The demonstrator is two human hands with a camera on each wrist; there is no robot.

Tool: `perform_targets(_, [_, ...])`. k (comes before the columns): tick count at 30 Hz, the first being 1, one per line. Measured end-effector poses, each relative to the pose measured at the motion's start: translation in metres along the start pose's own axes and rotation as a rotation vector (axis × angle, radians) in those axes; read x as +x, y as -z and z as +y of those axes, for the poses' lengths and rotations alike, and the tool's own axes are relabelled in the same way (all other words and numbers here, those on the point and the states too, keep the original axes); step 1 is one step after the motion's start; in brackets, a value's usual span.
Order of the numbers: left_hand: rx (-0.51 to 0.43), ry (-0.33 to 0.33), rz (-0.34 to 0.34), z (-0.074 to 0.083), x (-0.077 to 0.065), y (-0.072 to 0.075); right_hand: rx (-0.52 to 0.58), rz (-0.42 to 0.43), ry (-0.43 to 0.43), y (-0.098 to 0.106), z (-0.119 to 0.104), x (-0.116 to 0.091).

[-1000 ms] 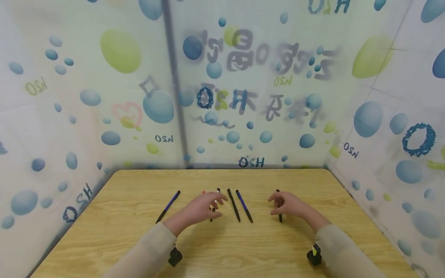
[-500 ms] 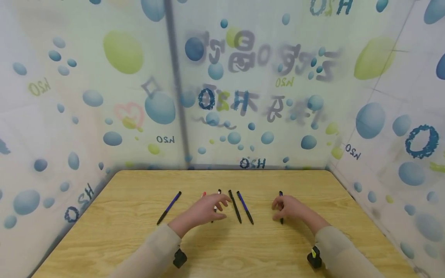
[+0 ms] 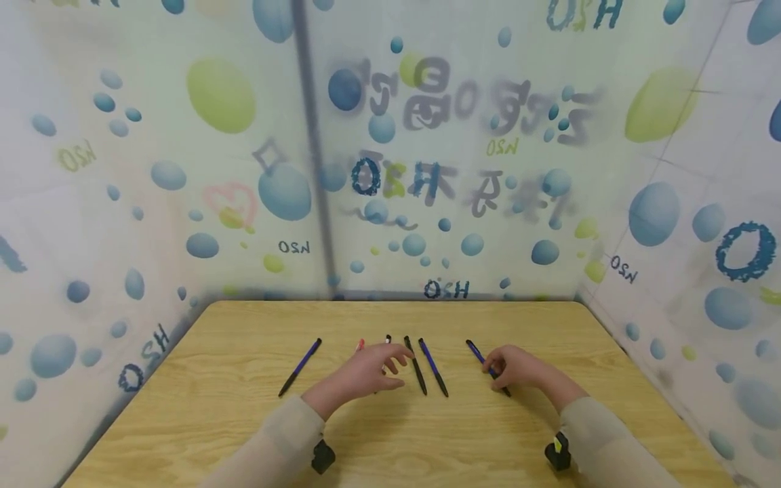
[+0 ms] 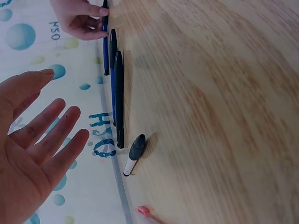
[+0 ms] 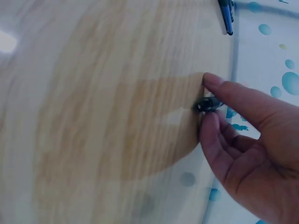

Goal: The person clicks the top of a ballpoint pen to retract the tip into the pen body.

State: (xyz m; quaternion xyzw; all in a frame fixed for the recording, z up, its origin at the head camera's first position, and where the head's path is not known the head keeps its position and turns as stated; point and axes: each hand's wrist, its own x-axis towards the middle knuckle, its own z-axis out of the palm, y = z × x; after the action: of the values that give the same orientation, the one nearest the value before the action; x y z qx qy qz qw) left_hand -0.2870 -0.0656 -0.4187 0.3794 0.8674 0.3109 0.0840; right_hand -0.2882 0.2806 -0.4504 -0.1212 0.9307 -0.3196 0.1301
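Observation:
My right hand point(image 3: 518, 369) pinches a blue-and-black pen point(image 3: 476, 352) between thumb and fingers, low over the table. The pen slants, its far end toward the left; in the right wrist view its dark end point(image 5: 208, 104) shows between thumb and fingertips. Relaxed and holding nothing, my left hand point(image 3: 363, 374) hovers above a pen with a white barrel and dark grip point(image 4: 135, 155) and a red-ended pen point(image 3: 361, 344), hiding much of both in the head view. Just right of its fingertips lie a black pen point(image 3: 417, 369) and a blue-and-black pen point(image 3: 434, 367), nearly parallel.
Another blue-and-black pen point(image 3: 300, 367) lies slanted on the left part of the wooden table point(image 3: 403, 440). A pale patterned curtain point(image 3: 457, 264) stands along the table's back edge and both sides. Small black cameras point(image 3: 323, 457) are worn at both wrists.
The pen at my right hand has turned from almost straight to slanted, its far end swinging left. My left hand has drifted slightly right. The other pens lie as before.

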Motion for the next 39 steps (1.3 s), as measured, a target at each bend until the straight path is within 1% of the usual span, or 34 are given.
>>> perform_targets(5, [0.000,0.000,-0.007,0.002,0.003,0.000,0.012,-0.017,-0.039,0.000,-0.005,-0.002])
perform_targets(7, [0.002,-0.004,-0.005,0.003,0.004,0.000,0.027,-0.018,-0.027,0.000,-0.006,-0.002])
perform_targets(11, [-0.002,-0.005,0.011,0.005,0.007,0.001,0.061,-0.018,0.024,0.001,-0.008,-0.003])
perform_targets(16, [-0.018,0.005,0.036,0.010,0.010,0.003,0.130,-0.018,0.102,0.004,-0.012,-0.006])
perform_targets(20, [-0.041,0.003,0.054,0.013,0.013,0.006,0.194,-0.006,0.137,0.004,-0.020,-0.009])
perform_targets(23, [-0.058,-0.011,0.075,0.015,0.015,0.007,0.233,0.004,0.158,0.003,-0.029,-0.011])
perform_targets(27, [-0.078,-0.017,0.099,0.019,0.017,0.009,0.248,0.005,0.187,0.001,-0.038,-0.013])
perform_targets(32, [-0.102,-0.008,0.126,0.026,0.018,0.011,0.265,-0.008,0.213,-0.002,-0.049,-0.017])
perform_targets(39, [-0.127,0.002,0.199,0.033,0.021,0.014,0.285,-0.012,0.289,-0.007,-0.063,-0.022])
